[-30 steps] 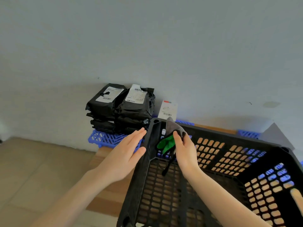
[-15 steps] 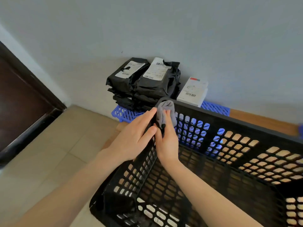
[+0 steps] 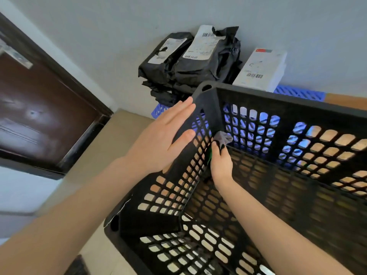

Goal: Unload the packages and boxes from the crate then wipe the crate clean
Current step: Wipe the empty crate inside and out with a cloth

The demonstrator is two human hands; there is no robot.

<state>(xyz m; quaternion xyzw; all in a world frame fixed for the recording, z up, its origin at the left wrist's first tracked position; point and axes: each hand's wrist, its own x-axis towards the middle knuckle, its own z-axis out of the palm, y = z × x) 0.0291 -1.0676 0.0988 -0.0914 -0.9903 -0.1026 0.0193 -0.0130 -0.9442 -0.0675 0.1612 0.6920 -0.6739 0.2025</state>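
A black perforated plastic crate (image 3: 294, 104) fills the lower right of the head view and holds nothing but my right arm. My right hand (image 3: 221, 165) is inside it, gripping a grey cloth (image 3: 222, 138) with a green part, pressed against the inner far-left corner. My left hand (image 3: 160, 143) lies flat with fingers straight on the outside of the crate's left wall, near the top rim. A stack of black mailer packages (image 3: 190, 62) with white labels and a white box (image 3: 262, 68) sit behind the crate against the wall.
The packages rest on a blue plastic pallet (image 3: 297, 93) by the pale wall. A dark brown door (image 3: 39, 108) stands at the left. Beige floor tiles (image 3: 111, 147) lie between door and crate. A brown surface (image 3: 345, 100) shows beyond the crate's far rim.
My right hand has carried the cloth from the crate's top corner rim down inside to the inner corner. My left hand opened flat against the outer wall. The view tilted down and closer.
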